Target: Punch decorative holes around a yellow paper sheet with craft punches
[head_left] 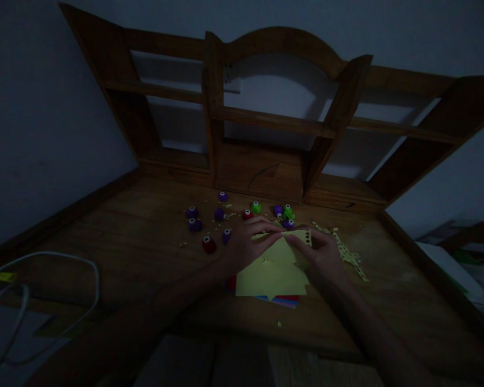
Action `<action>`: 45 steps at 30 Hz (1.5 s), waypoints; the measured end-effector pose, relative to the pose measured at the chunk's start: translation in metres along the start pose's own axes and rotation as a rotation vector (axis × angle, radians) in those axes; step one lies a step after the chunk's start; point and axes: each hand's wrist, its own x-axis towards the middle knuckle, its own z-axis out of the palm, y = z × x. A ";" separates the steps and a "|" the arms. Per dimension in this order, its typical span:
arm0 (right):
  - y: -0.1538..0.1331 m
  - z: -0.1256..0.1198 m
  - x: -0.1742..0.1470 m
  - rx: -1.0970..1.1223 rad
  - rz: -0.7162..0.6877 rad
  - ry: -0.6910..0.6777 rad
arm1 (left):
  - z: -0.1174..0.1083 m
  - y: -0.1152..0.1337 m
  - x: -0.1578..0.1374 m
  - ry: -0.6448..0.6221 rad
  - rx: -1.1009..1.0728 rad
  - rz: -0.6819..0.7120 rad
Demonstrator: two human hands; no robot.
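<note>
My left hand [246, 244] and my right hand [320, 252] meet at the upper edge of a yellow sheet of paper [280, 252], thumbs on top and fingers closed on it. Small punched shapes run down the sheet's right side by my right hand. Beneath it lie another yellow sheet [254, 285] and a stack of coloured paper [284, 302] with red and blue edges showing. Beyond my hands sit small craft punches: a red punch [208, 245], a purple punch [194, 224] and a green punch [256, 207] among several. Dim light hides fingertip detail.
Punched yellow paper strips [349, 255] lie right of my right hand, and small paper bits [228, 215] are scattered among the punches. A wooden shelf unit [266, 121] rises at the desk's back. A white cable [92, 263] loops at the left.
</note>
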 end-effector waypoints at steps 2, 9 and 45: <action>-0.002 0.001 -0.001 0.008 0.008 0.021 | 0.000 0.000 0.000 0.004 -0.020 -0.027; -0.015 -0.003 -0.003 0.118 0.190 -0.019 | -0.006 0.005 0.002 -0.141 -0.224 -0.341; -0.006 -0.028 0.006 -0.111 0.317 -0.694 | -0.010 0.005 -0.007 -0.641 -0.205 -0.156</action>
